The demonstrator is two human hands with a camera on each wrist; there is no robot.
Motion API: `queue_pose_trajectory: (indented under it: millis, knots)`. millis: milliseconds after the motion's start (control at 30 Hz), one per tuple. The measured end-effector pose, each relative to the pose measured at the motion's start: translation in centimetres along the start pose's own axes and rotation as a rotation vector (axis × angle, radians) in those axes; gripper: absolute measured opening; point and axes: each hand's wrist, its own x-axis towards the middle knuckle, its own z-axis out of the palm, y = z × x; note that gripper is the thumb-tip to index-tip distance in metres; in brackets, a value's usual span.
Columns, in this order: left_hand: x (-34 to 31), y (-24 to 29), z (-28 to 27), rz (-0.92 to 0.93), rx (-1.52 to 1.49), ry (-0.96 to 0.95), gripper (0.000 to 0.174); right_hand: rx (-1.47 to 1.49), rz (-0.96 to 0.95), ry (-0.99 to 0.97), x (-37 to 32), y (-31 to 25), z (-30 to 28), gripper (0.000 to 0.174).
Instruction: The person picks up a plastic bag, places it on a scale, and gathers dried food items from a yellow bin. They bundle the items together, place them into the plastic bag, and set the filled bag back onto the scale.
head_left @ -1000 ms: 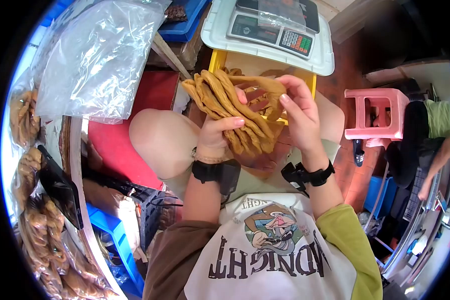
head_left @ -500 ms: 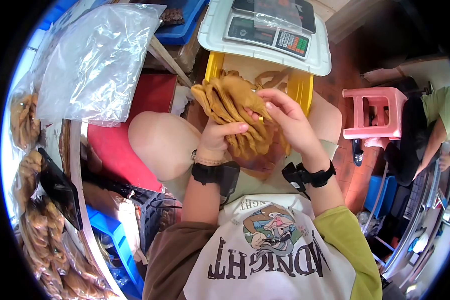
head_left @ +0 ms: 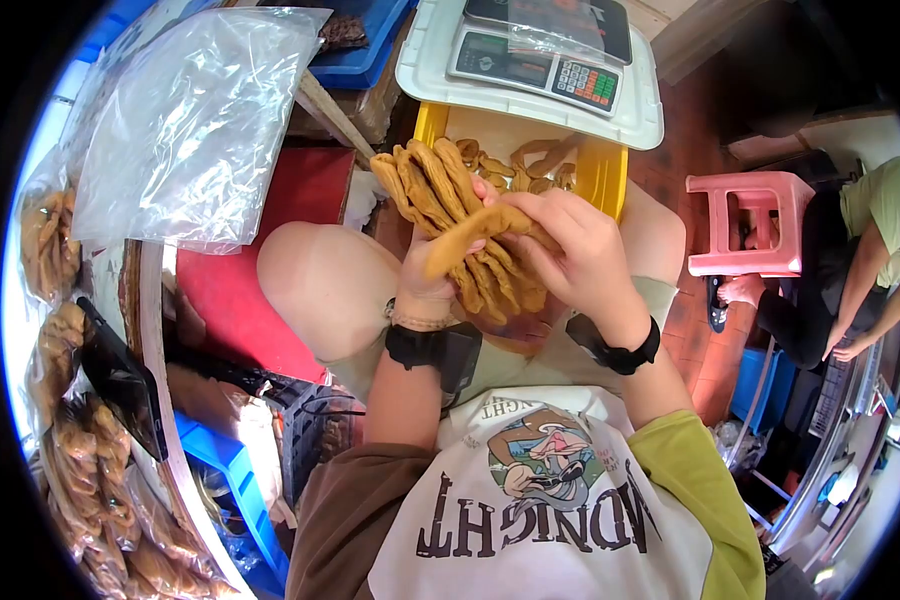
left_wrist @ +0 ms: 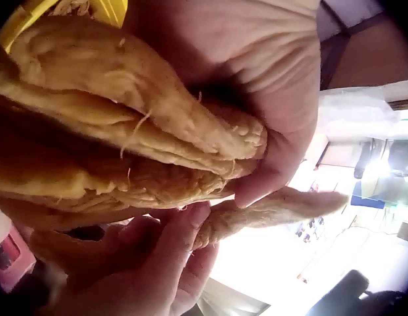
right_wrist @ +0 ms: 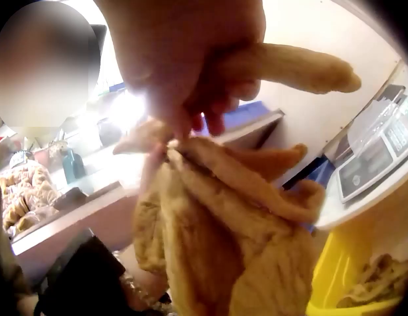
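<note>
My left hand (head_left: 422, 280) grips a bundle of brown, wrinkled strips that look like preserved radish (head_left: 425, 185), fanned out above the lap. With thumb and fingers, my right hand (head_left: 585, 245) pinches a single brown strip (head_left: 475, 235) that lies across the front of the bundle and covers part of the left thumb. In the left wrist view the bundle (left_wrist: 112, 118) is tucked under the left thumb, and the strip's tapered end (left_wrist: 276, 207) sticks out past the right fingertips. The right wrist view shows the strip's other end (right_wrist: 296, 66) poking out of the right hand.
Beyond the hands stands a yellow bin (head_left: 605, 185) holding more brown strips. Its white lid (head_left: 430, 75) bears a digital scale (head_left: 505, 58). Clear plastic bags (head_left: 190, 130) and bagged strips (head_left: 85, 470) lie left, beside a phone (head_left: 120, 375). A pink stool (head_left: 800, 225) and another person are right.
The right hand has moved inward with the strip it pinches, which now crosses the front of the bundle. The left hand still holds the bundle in nearly the same place.
</note>
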Motion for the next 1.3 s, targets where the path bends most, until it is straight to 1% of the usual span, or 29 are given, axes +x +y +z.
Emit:
queue_pose_trajectory:
  millis: [33, 67, 133, 267, 333, 467, 533, 567, 633, 667, 733, 767, 833, 867, 933, 967, 1033, 1067, 1133, 1167, 1233, 1300]
  knots:
    - [0.1, 0.0, 0.0, 0.008, -0.028, -0.022, 0.056, -0.085, -0.011, -0.022, 0.0, -0.2, -0.1, 0.041]
    - [-0.1, 0.1, 0.2, 0.007, -0.028, -0.022, 0.056, -0.085, -0.010, -0.023, 0.1, -0.3, -0.1, 0.041]
    - [-0.6, 0.7, 0.8, -0.136, -0.056, 0.141, 0.058, -0.216, 0.068, -0.014, 0.2, -0.4, 0.0, 0.039]
    - [-0.6, 0.6, 0.6, -0.105, -0.024, 0.170, 0.056, -0.215, 0.034, -0.031, -0.1, 0.3, 0.2, 0.036]
    - [-0.4, 0.4, 0.1, -0.046, -0.033, 0.014, 0.056, -0.177, 0.061, -0.052, -0.4, 0.6, 0.4, 0.034]
    - [-0.2, 0.0, 0.0, -0.031, -0.083, -0.013, 0.056, -0.152, 0.070, -0.051, -0.4, 0.7, 0.6, 0.032]
    - [-0.4, 0.4, 1.4, -0.037, 0.009, 0.165, 0.056, -0.161, 0.025, -0.011, -0.1, 0.7, 0.7, 0.029]
    - [-0.4, 0.4, 1.3, -0.038, 0.009, 0.164, 0.056, -0.162, 0.026, -0.010, 0.0, 0.6, 0.4, 0.029]
    - [-0.2, 0.4, 1.2, -0.064, 0.007, 0.118, 0.058, -0.229, 0.066, -0.236, 0.3, 0.3, -0.3, 0.027]
    - [0.1, 0.2, 1.4, -0.065, 0.007, 0.116, 0.058, -0.230, 0.067, -0.234, 0.2, 0.5, -0.2, 0.027]
    - [0.8, 0.2, 2.4, -0.061, -0.132, -0.056, 0.062, -0.165, -0.001, -0.139, -0.1, 0.9, 0.1, 0.029]
    - [0.8, 0.2, 2.5, -0.062, -0.132, -0.057, 0.062, -0.166, 0.000, -0.138, -0.1, 0.9, 0.0, 0.029]
    - [0.7, 0.2, 2.4, -0.102, -0.189, -0.139, 0.062, -0.094, 0.053, -0.207, -0.2, 0.8, -0.3, 0.030]
    - [0.7, 0.2, 2.3, -0.104, -0.189, -0.139, 0.062, -0.094, 0.056, -0.206, -0.3, 0.7, -0.2, 0.030]
    - [0.6, 0.0, 2.0, -0.118, -0.130, -0.083, 0.056, -0.012, 0.133, -0.097, -0.5, 0.5, 0.5, 0.034]
    - [0.5, 0.1, 1.9, -0.122, -0.129, -0.083, 0.056, -0.011, 0.136, -0.096, -0.7, 0.8, 0.8, 0.034]
    - [0.6, 0.4, 2.2, -0.127, 0.043, 0.014, 0.056, 0.227, 0.205, -0.042, -1.2, 1.5, 1.4, 0.034]
    - [0.6, 0.4, 2.2, -0.129, 0.044, 0.013, 0.056, 0.228, 0.207, -0.040, -1.4, 1.6, 1.4, 0.034]
    - [0.5, 0.5, 2.3, -0.109, -0.180, 0.090, 0.051, 0.349, 0.230, -0.051, -1.9, 1.7, 1.1, 0.033]
    - [0.5, 0.6, 2.3, -0.098, -0.292, 0.127, 0.049, 0.350, 0.230, -0.050, -2.1, 1.8, 0.9, 0.033]
    - [0.6, 0.7, 1.9, -0.085, -0.274, 0.133, 0.049, 0.286, 0.282, -0.061, -2.8, 2.3, 0.4, 0.030]
    - [0.6, 0.7, 1.9, -0.001, -0.339, 0.227, 0.048, 0.254, 0.285, -0.045, -3.4, 3.0, 0.1, 0.028]
